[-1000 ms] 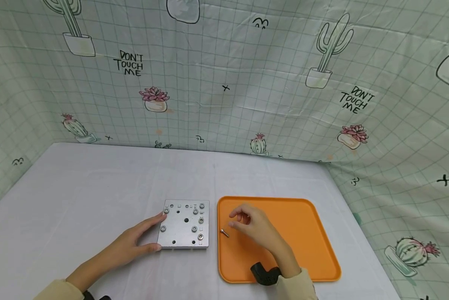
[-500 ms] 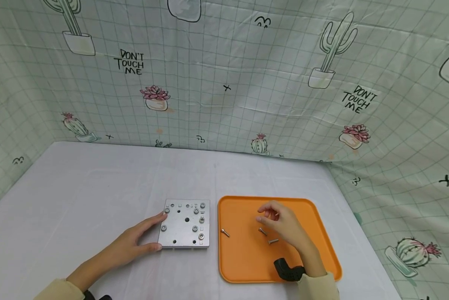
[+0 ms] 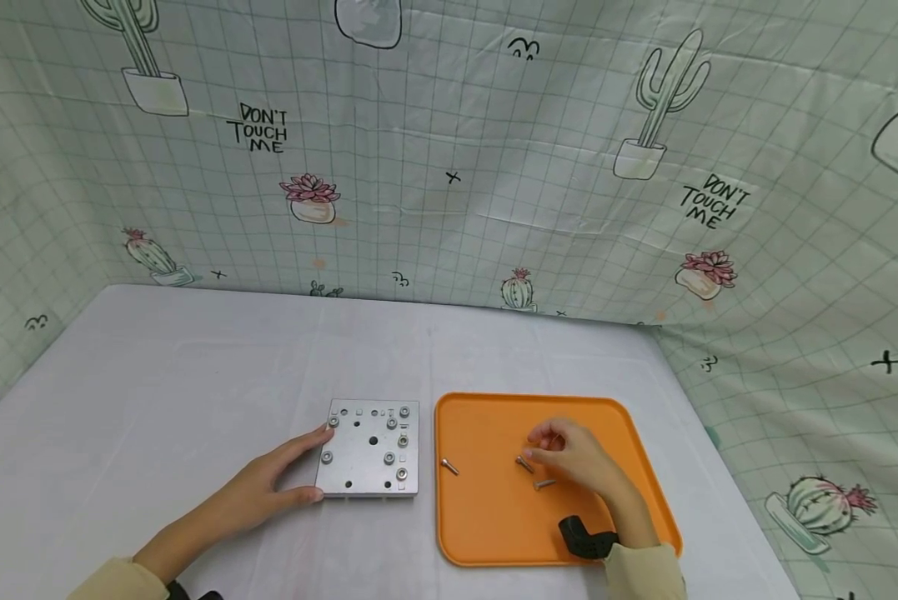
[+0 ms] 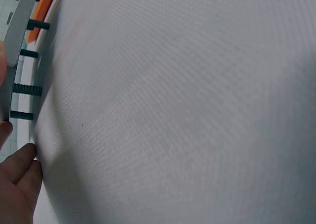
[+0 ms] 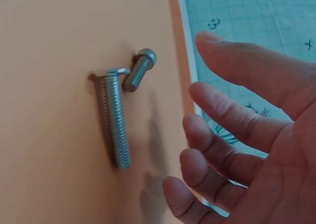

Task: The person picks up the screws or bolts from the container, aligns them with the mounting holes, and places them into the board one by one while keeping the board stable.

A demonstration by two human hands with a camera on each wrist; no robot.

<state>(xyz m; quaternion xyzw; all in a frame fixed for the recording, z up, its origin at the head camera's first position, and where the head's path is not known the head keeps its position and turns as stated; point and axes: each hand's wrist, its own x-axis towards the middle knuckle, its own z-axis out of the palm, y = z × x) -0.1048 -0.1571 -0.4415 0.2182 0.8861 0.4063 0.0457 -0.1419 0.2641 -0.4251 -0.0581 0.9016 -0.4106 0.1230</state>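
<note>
A silver metal plate (image 3: 358,454) with holes and several socket-head screws in it stands left of the orange tray. My left hand (image 3: 268,483) rests at its left side, thumb at the near corner and a forefinger on the edge, fingers fairly straight. Threaded screw ends (image 4: 28,89) stick out of the plate's underside in the left wrist view. My right hand (image 3: 576,457) hovers over the tray, fingers loosely bent, with nothing seen between them. Beside its fingertips lie a cap screw (image 5: 143,68) and a flat-headed screw (image 5: 116,122). A third screw (image 3: 449,467) lies near the tray's left side.
The orange tray (image 3: 486,533) has a low raised rim and sits on a white-covered table (image 3: 216,358). Behind and to the right hangs a grid-patterned cloth (image 3: 449,225) printed with cacti.
My right hand has moved right across the tray, uncovering two screws, and its fingertips have come lower, close to them. The left hand and the plate have stayed in place.
</note>
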